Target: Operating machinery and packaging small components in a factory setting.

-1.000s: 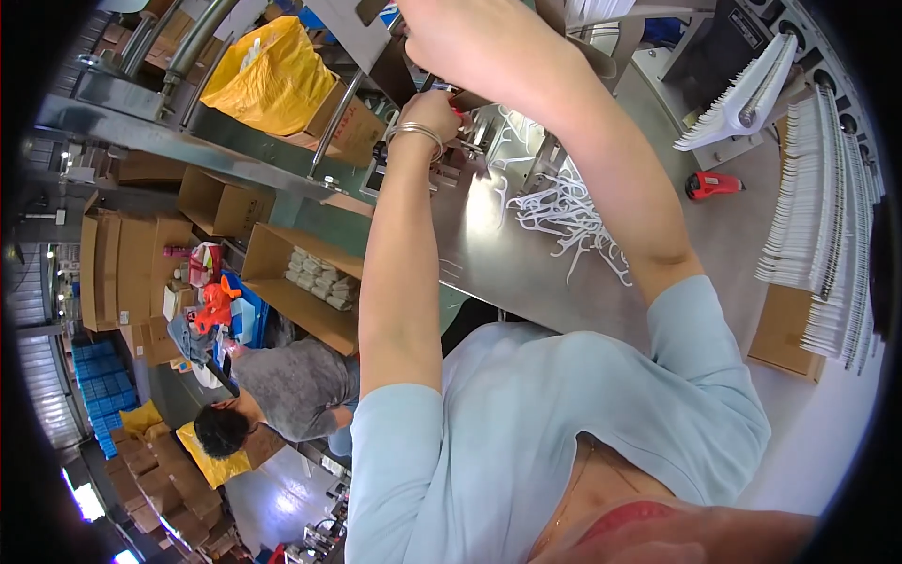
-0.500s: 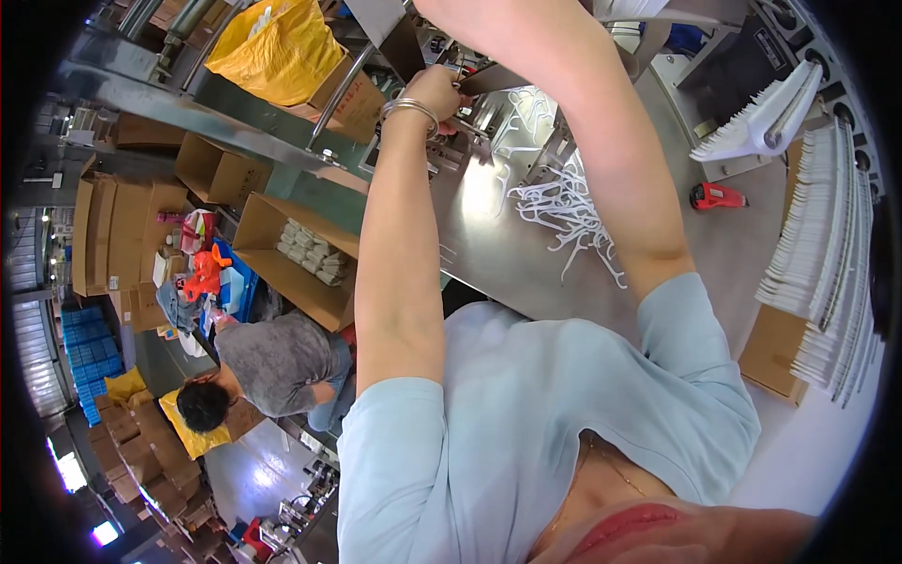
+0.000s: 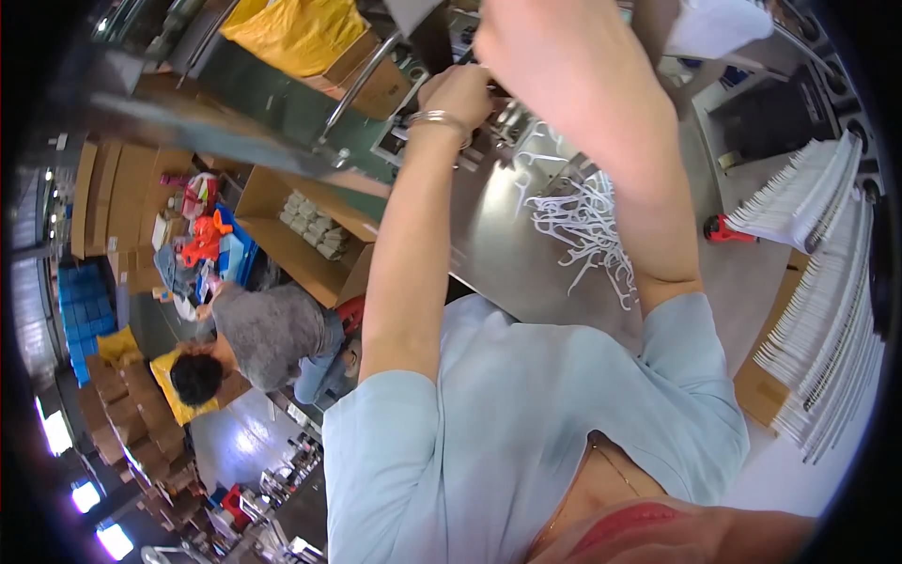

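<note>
Up at arm's reach, above the steel table, our left hand is curled into a loose fist against the dark machine parts at the far edge of the table. A metal bangle sits on that wrist. What the fingers close on we cannot tell; they hide it. Our right hand is lifted higher and closer to the camera, blurred, and whether it grips anything or hangs loose we cannot make out.

Just below and to the right of the left hand, a loose heap of white plastic hangers lies tangled on the table, none of them in either hand as far as we see. Further right of the right arm, long neat rows of white hangers are stacked side by side, with a small red tool on the table between heap and rows.

As we judge it, the work is midway: a good many hangers stand ordered in rows, while the heap on the table remains to be handled.

Left of the left arm, past the table's edge, an open cardboard box holds pale bundles, and a yellow bag lies higher up. Below, another person in a grey shirt bends over among stacked cartons.
</note>
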{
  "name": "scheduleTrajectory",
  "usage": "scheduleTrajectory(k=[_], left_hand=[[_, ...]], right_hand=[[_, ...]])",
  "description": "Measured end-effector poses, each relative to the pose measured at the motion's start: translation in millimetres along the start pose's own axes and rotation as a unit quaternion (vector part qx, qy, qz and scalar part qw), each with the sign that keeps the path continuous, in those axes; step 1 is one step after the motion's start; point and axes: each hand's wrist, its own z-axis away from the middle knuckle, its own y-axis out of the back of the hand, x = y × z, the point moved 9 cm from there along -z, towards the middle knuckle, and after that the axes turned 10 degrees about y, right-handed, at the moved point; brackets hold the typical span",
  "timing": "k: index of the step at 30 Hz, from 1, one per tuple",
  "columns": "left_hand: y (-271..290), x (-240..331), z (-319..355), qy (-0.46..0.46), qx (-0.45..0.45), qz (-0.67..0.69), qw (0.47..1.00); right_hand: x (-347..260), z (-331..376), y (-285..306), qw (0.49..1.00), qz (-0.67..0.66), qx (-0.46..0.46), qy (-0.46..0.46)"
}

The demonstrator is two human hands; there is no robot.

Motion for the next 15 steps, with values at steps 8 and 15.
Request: scheduleTrajectory(k=[8,15], left_hand=[[-5.3,12.2,-1.3,-0.003,-0.017,-0.072,0.997],[-13.1,2.8,-2.7,-0.002,0.065,-0.02,0.998]], right_hand=[[-15.1,7.4,6.8,0.978,0.13,0.117,0.114],[-6.4,-2.5,-6.2,0.971,0.085,0.013,-0.224]])
